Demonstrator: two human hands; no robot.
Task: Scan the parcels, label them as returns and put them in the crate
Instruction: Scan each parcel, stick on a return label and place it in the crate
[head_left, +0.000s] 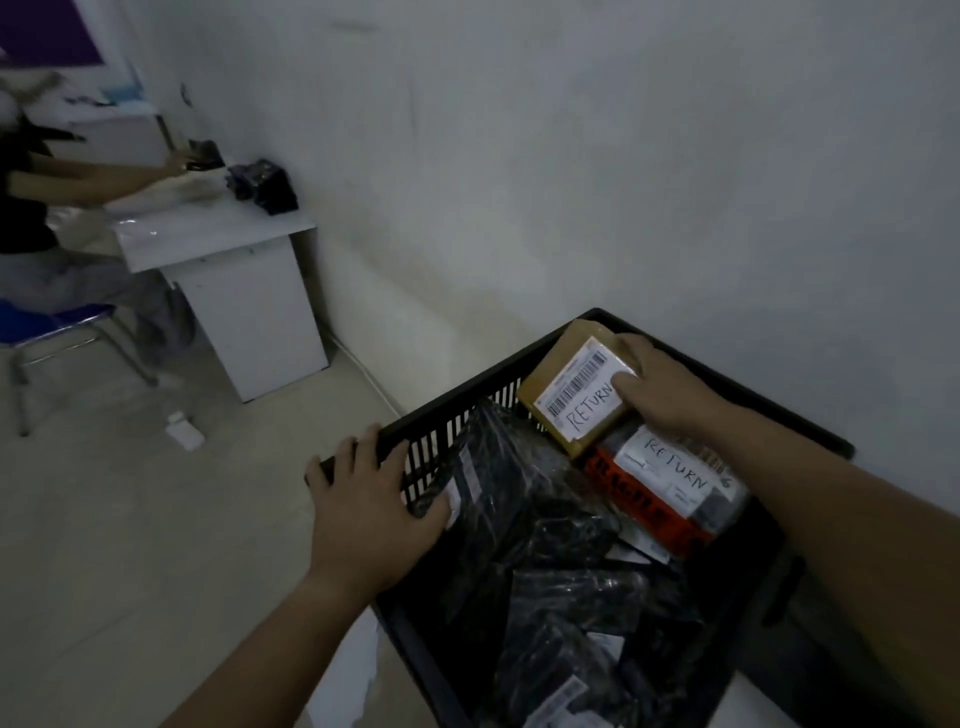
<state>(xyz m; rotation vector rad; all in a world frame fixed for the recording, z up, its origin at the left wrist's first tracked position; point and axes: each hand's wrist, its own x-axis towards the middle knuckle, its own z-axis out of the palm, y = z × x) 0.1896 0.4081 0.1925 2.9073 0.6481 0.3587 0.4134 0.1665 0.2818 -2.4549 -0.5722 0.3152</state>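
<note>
- We see a brown box (563, 387) marked "RETURN", tilted in the far corner of the black crate (467, 415).
- Beside it we see an orange-taped parcel (670, 483) marked "RETURN", atop black-wrapped parcels (545, 551).

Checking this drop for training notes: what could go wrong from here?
The box in the right hand is tilted at the far corner of the crate; released so, it might slide or tip over the rim. It could also cover the RETURN label on the parcel below.
</note>
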